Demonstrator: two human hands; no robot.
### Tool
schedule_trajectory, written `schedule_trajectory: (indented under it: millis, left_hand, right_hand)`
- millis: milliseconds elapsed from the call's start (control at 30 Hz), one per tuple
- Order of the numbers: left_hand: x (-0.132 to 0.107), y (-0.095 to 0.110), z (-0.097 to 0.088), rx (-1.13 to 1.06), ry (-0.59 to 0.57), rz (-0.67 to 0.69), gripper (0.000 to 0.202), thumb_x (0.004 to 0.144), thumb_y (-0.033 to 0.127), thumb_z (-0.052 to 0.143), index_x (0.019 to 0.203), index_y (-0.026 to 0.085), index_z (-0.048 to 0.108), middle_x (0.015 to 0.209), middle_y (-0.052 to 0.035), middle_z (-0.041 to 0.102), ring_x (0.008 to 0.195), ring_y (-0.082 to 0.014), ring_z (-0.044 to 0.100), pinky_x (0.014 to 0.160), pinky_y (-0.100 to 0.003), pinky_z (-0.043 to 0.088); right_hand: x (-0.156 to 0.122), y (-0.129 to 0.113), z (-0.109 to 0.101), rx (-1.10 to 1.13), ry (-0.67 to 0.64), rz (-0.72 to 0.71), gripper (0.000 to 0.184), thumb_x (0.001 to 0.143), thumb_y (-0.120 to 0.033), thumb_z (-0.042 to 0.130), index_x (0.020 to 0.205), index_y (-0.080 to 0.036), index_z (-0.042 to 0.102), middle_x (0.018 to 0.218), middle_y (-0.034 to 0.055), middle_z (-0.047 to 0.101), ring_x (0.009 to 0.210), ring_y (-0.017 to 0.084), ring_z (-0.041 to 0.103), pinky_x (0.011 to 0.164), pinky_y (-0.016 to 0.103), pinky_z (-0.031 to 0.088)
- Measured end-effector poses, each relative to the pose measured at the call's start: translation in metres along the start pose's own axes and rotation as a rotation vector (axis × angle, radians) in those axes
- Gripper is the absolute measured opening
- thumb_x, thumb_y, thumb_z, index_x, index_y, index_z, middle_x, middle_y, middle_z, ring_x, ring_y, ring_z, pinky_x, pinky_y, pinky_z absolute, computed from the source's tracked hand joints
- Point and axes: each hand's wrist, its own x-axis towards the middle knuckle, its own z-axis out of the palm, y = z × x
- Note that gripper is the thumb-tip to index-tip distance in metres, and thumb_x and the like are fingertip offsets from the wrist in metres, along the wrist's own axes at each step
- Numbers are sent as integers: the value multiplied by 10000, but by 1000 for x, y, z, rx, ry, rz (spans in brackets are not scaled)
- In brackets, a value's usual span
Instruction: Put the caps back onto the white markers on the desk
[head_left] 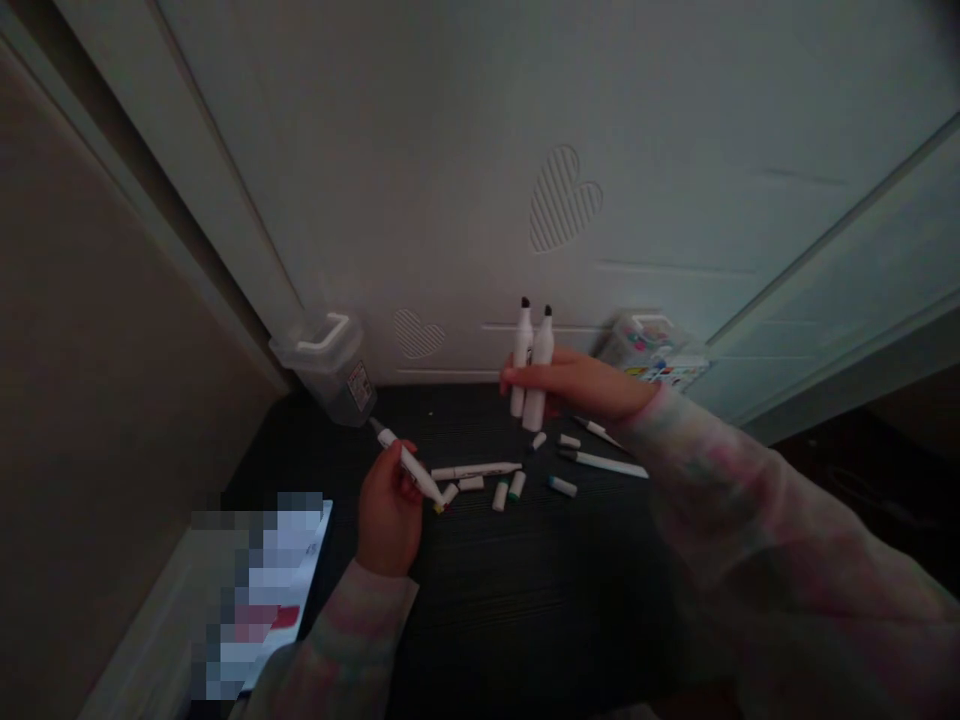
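Observation:
My right hand (581,385) is closed round two white markers (531,365) held upright, their dark tips uncapped and pointing up. My left hand (388,510) grips one white marker (409,466) that slants up to the left, its lower end close to a loose cap. Between and below the hands, several loose marker caps (501,494) and a few more white markers (474,469) lie scattered on the dark surface (525,600). Both sleeves are pale with a soft pastel pattern.
A clear plastic box with a white handle (330,365) stands at the back left. Another clear container with coloured labels (656,355) stands at the back right. A white panel with heart cut-outs (562,200) rises behind. A tablet or booklet (262,590) lies at the lower left.

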Motion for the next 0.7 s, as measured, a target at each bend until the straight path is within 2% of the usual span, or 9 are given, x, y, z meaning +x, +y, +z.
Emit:
schedule_trajectory:
  millis: [33,100,233,367,467,633,700]
  left_hand:
    - [-1,-1,0,18,-23,-19,194,607,306,641,661,140,557,503,79,433,411,-28,378,404,-148,340]
    - [-2,-4,0,69,-71,-59,194,622,312,636,678,142,561,478,84,396,399,-29,359,392,-143,333]
    - [-3,-6,-1,162,-118,-123,170,666,307,602,698,144,568,461,77,377,400,-44,376,377,-143,335]
    - [-4,-6,0,189,-114,-144,146,701,294,566,704,148,573,472,62,413,410,-56,407,382,-154,358]
    - [-6,-6,3,198,-99,-149,131,716,273,546,687,149,576,456,65,400,396,-51,388,379,-151,349]
    - [-6,-9,5,215,-135,-139,165,663,312,598,659,150,568,425,83,350,378,-37,324,366,-141,302]
    - [-6,-11,3,297,-162,-133,210,654,358,609,649,156,551,413,92,319,377,-35,298,365,-137,273]
  right_hand:
    - [-9,-3,2,202,-14,9,303,767,-425,480,812,-130,537,602,0,543,436,64,445,382,169,319]
    - [-24,-5,7,448,-29,24,268,730,-403,527,760,-137,538,550,-25,499,402,51,402,350,158,281]
    - [-43,-1,19,664,5,-6,245,699,-387,566,713,-142,564,533,-35,466,409,52,400,344,159,293]
    - [-50,8,27,798,68,-44,252,709,-394,559,686,-144,573,546,-19,498,439,65,435,370,166,337]
    - [-55,11,30,854,54,-52,252,717,-392,560,699,-141,579,565,-11,519,460,73,464,388,169,358]
    - [-68,7,28,814,-20,-57,265,718,-405,569,717,-140,576,544,-26,491,421,56,412,352,163,291]
    - [-71,3,27,754,-47,-64,265,723,-402,562,726,-137,567,559,-24,496,426,56,407,350,167,275]
